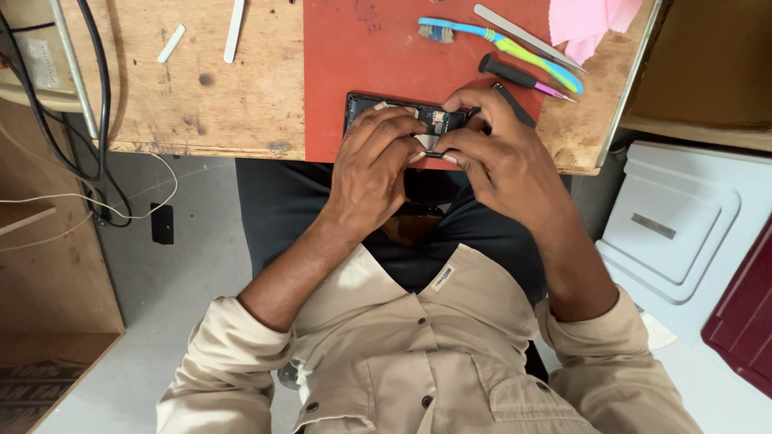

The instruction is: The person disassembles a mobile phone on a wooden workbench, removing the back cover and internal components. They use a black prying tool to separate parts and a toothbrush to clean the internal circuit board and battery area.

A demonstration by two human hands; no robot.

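An opened black phone [402, 114] lies on a red mat [362, 56] at the near edge of a wooden table [201, 88], its inner parts showing. My left hand [371, 165] presses down on its left and middle part. My right hand [494, 153] covers its right end, thumb and forefinger pinched at a small pale piece [424, 143] by the phone's near edge. Much of the phone is hidden under both hands.
On the mat's far right lie a blue-and-green toothbrush [498, 44], a black screwdriver with a pink tip [519, 76], metal tweezers [523, 36] and a pink cloth [591, 20]. Two white plastic sticks [233, 32] rest on bare wood. Black cables [88, 96] hang at left; white plastic lids [683, 225] sit at right.
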